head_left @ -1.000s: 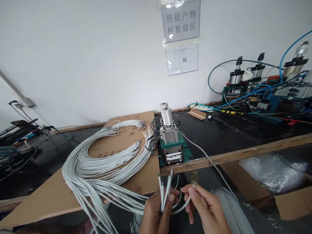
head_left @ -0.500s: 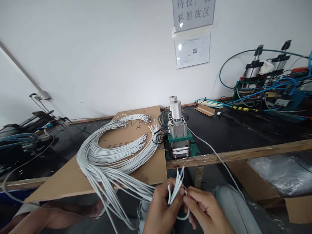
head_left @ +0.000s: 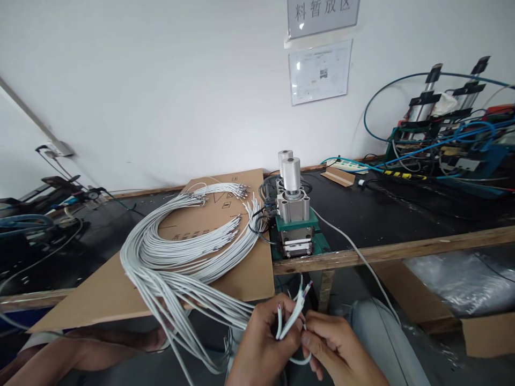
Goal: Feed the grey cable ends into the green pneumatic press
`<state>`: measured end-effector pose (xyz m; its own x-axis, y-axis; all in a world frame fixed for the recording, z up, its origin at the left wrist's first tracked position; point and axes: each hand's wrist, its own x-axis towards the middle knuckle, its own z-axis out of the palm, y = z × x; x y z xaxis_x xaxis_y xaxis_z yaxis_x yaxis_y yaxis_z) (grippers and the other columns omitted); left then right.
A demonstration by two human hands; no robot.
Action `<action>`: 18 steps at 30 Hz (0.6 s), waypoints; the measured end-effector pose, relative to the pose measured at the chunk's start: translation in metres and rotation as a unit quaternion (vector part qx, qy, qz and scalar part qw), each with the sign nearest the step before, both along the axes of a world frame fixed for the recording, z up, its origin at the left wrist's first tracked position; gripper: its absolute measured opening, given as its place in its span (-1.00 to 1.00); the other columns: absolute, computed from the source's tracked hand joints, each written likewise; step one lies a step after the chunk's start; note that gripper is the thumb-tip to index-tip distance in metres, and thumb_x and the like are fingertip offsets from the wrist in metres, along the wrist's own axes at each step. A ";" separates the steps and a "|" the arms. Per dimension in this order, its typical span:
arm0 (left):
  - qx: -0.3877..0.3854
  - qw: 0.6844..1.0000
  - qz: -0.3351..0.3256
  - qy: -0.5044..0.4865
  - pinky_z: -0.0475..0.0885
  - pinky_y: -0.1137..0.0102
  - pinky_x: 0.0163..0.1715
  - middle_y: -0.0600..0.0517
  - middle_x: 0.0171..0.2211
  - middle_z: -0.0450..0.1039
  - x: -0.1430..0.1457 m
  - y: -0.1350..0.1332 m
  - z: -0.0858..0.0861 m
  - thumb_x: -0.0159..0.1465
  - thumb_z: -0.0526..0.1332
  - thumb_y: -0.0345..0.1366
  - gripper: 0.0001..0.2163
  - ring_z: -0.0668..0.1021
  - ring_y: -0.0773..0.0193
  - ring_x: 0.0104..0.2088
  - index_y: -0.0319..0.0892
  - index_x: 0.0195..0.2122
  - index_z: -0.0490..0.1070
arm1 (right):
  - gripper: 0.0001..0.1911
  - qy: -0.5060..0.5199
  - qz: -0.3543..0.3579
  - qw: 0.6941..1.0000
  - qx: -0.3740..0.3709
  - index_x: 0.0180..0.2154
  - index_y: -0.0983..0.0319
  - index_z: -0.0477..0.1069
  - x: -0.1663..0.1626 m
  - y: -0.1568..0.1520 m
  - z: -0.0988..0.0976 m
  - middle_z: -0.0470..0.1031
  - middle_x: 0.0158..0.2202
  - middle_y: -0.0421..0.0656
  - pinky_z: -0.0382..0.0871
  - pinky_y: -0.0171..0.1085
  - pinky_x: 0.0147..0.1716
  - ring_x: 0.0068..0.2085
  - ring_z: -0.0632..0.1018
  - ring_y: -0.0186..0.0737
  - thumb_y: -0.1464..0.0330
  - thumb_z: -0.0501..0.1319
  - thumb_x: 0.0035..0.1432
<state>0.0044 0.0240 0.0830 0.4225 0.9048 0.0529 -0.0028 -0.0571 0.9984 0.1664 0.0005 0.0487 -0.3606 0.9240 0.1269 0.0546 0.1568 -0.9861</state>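
We've got our left hand (head_left: 261, 351) clamped round slim, smooth grey wires (head_left: 287, 321), tips fanning upward toward the table (head_left: 402, 250), our right hand (head_left: 340, 354) pinching one slack strand

Left grip (head_left: 261, 351): a bare hand, with the fingers and knuckles in plain sight.
Right grip (head_left: 340, 356): a bare hand too, with a short, clean nail on the thumb.
Wrists (head_left: 241, 378): bare, as far as the bottom edge lets you see.
Trousers (head_left: 376, 332): light grey cloth, smooth and plain, covering the one leg that shows.
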 end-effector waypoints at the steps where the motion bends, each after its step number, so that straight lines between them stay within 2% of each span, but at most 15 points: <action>1: -0.005 1.000 -0.004 0.007 0.31 0.45 -0.44 0.15 -0.57 0.30 0.000 0.000 0.000 0.28 0.26 -0.17 -0.78 0.41 0.33 -0.51 -0.16 -0.42 0.30 | -0.49 -0.003 0.003 1.000 -0.003 -0.49 0.21 0.27 0.001 0.000 0.002 0.28 -0.48 -0.25 0.24 -0.38 -0.53 -0.53 0.40 -0.36 0.01 0.03 0.39; 6: 0.000 1.000 -0.014 0.021 0.29 0.43 -0.43 0.12 -0.55 0.29 -0.004 0.000 -0.004 0.31 0.23 -0.01 -0.68 0.43 0.29 -0.48 -0.15 -0.39 0.31 | -0.45 -0.002 0.005 0.999 -0.041 -0.47 0.21 0.30 0.003 -0.001 0.006 0.25 -0.50 -0.26 0.21 -0.37 -0.51 -0.52 0.39 -0.33 -0.08 0.04 0.35; 10: 0.005 0.999 -0.025 0.022 0.29 0.43 -0.41 0.12 -0.54 0.30 -0.006 0.000 -0.006 0.33 0.22 0.01 -0.67 0.42 0.30 -0.48 -0.14 -0.38 0.31 | -0.38 0.018 0.013 0.997 -0.074 -0.48 0.21 0.30 0.002 -0.003 0.007 0.25 -0.51 -0.26 0.21 -0.35 -0.50 -0.52 0.39 -0.32 -0.19 0.04 0.27; 14: 0.030 0.999 -0.017 0.031 0.27 0.46 -0.43 0.14 -0.53 0.27 -0.006 0.000 -0.004 0.34 0.22 -0.08 -0.73 0.38 0.32 -0.48 -0.14 -0.38 0.30 | -0.37 -0.003 0.012 0.998 -0.068 -0.48 0.21 0.28 0.001 -0.003 0.007 0.24 -0.51 -0.26 0.21 -0.35 -0.50 -0.52 0.37 -0.33 -0.19 0.01 0.29; 18: 0.052 0.997 -0.022 0.053 0.20 0.51 -0.48 0.18 -0.54 0.25 -0.007 0.002 -0.003 0.26 0.22 -0.35 -0.90 0.29 0.39 -0.52 -0.15 -0.39 0.31 | -0.40 -0.063 0.016 0.998 -0.002 -0.52 0.18 0.20 0.001 -0.001 0.009 0.23 -0.53 -0.26 0.19 -0.37 -0.52 -0.52 0.36 -0.33 -0.10 -0.05 0.37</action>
<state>-0.0029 0.0256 0.0803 0.4701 0.8772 0.0978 0.0983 -0.1621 0.9819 0.1676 -0.0009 0.0575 -0.4022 0.9125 0.0753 0.1739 0.1569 -0.9722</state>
